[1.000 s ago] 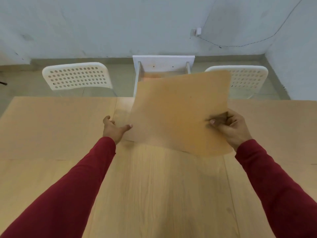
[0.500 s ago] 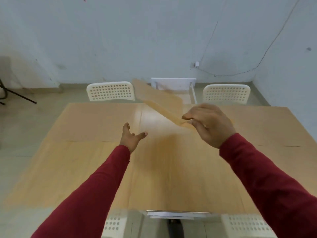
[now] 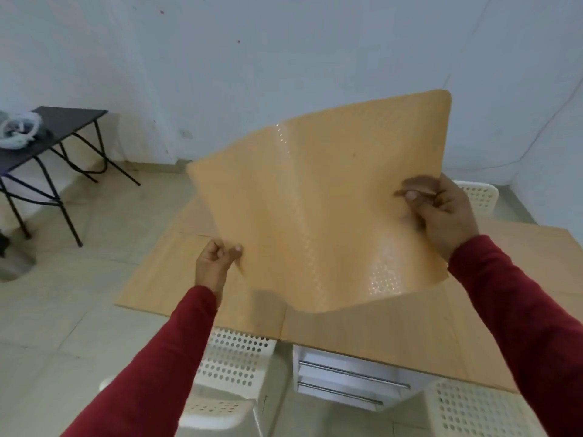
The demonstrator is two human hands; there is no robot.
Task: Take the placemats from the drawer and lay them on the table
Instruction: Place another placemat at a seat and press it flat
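A tan, glossy placemat (image 3: 318, 209) hangs curved in the air above the wooden table (image 3: 378, 335). My left hand (image 3: 217, 263) pinches its lower left edge. My right hand (image 3: 441, 212) grips its right edge, thumb on the near face. Other tan placemats (image 3: 176, 269) lie flat on the table's left part, seams between them visible. A white drawer unit (image 3: 347, 383) with two metal handles stands under the table's near edge, its drawers closed.
White perforated chairs stand at the near side (image 3: 233, 367) (image 3: 473, 414) and one at the far right (image 3: 479, 197). A black folding table (image 3: 56, 127) with a white bundle stands at the left by the wall. Tiled floor lies to the left.
The view has swung from facing the far chairs to looking left across the table. My left hand, free half a second ago, has taken the placemat's edge; the mat is raised and spread between both hands.
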